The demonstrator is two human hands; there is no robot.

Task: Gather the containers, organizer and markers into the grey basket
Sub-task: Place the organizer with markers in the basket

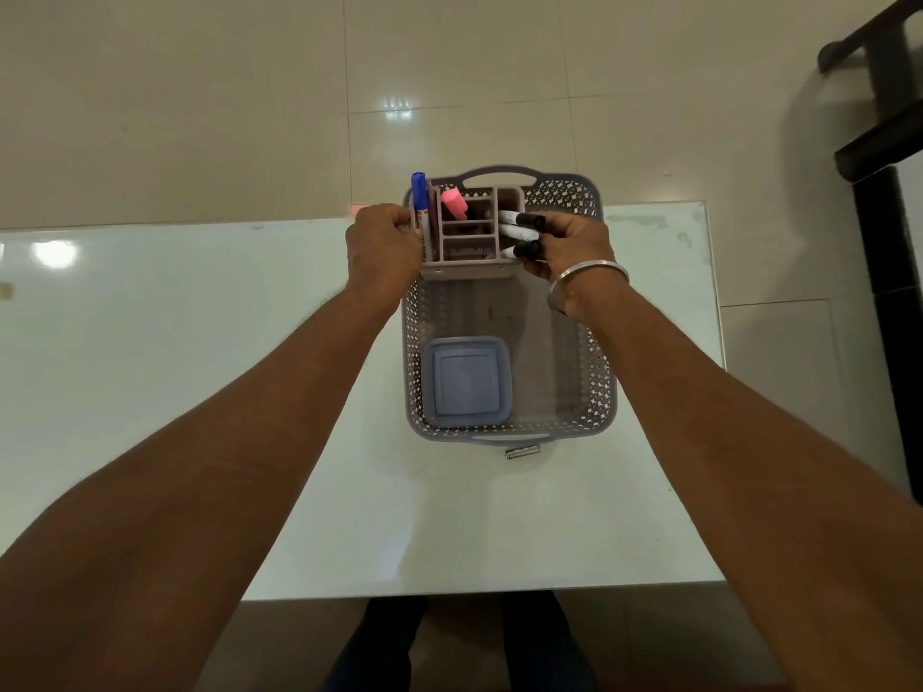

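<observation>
Holding pink compartmented organizer (469,242), blue marker (419,197) upright inside.

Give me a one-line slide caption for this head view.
Both hands lower the pink organizer into the grey basket beside a lidded blue container, the right hand also holding black-capped markers.

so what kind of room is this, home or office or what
Hard to say; probably a home or a plain indoor room: glossy beige floor tiles, a white glass-topped table, and dark wooden furniture at the right edge.
</observation>
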